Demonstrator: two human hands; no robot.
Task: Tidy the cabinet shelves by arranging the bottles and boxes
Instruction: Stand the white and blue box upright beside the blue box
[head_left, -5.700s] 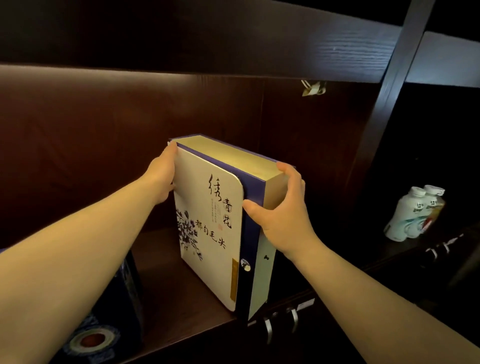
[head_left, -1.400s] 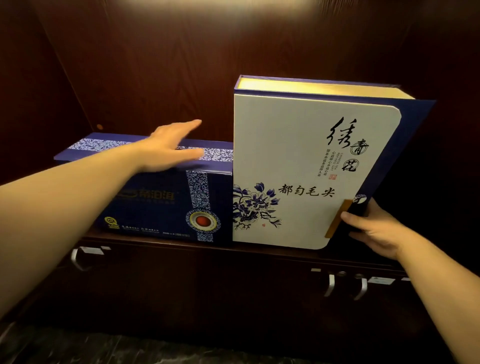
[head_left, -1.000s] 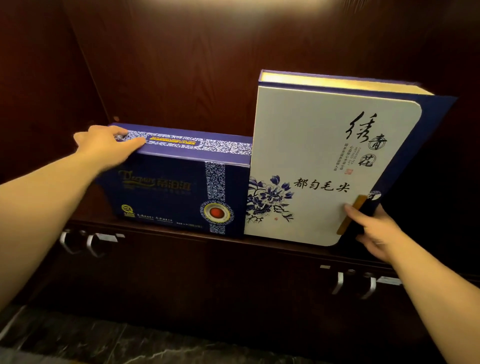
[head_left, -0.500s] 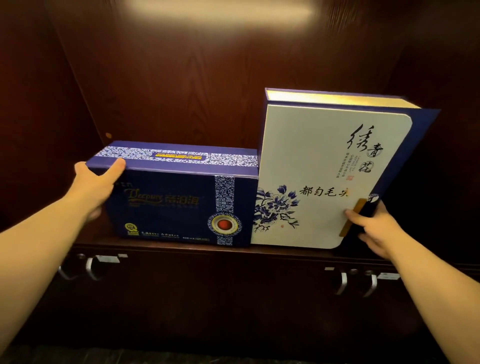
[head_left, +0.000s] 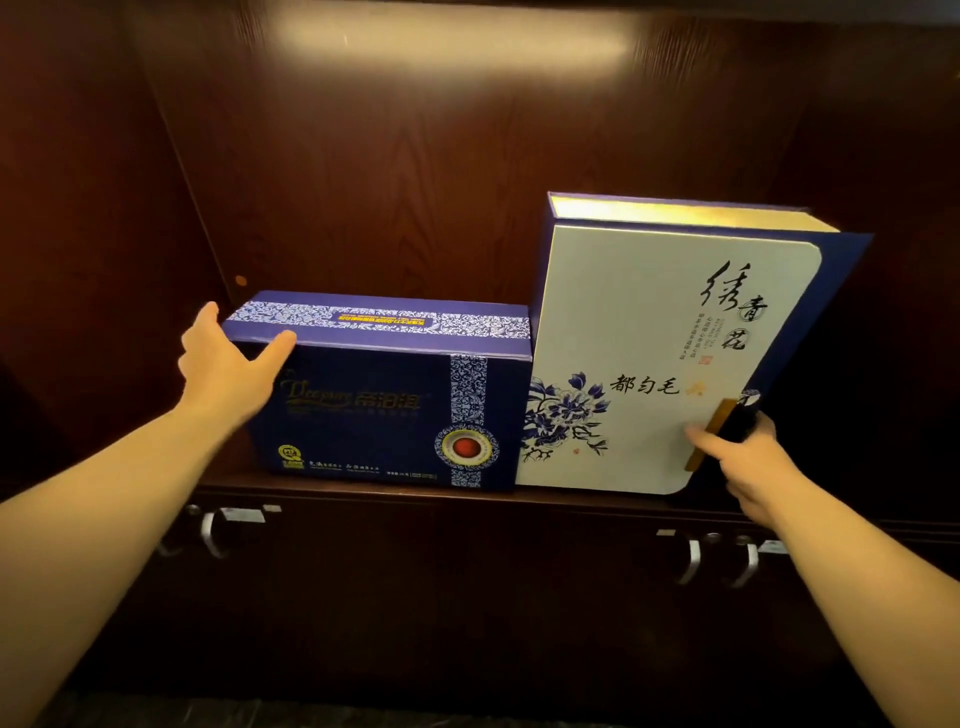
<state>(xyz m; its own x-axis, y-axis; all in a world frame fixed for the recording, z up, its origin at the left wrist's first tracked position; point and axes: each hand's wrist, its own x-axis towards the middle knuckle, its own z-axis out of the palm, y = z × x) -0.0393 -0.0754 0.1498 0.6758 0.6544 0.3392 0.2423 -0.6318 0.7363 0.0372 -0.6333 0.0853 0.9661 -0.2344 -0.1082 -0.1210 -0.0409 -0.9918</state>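
Two gift boxes stand side by side on the dark wooden cabinet shelf. The low dark blue box with a patterned band and a red seal is on the left. Touching its right side is the tall white box with blue flowers and black calligraphy. My left hand wraps the blue box's upper left corner, thumb on the front. My right hand holds the white box's lower right edge at its gold clasp.
Dark wood panels close the back and left side of the shelf. Below the shelf edge are cabinet doors with metal handles at the left and metal handles at the right. Room remains left of the blue box and above both boxes.
Earlier both hands held the white box alone. Over the last second my left hand slid from the blue box's top to its left corner, and the blue box sits pressed against the white one.
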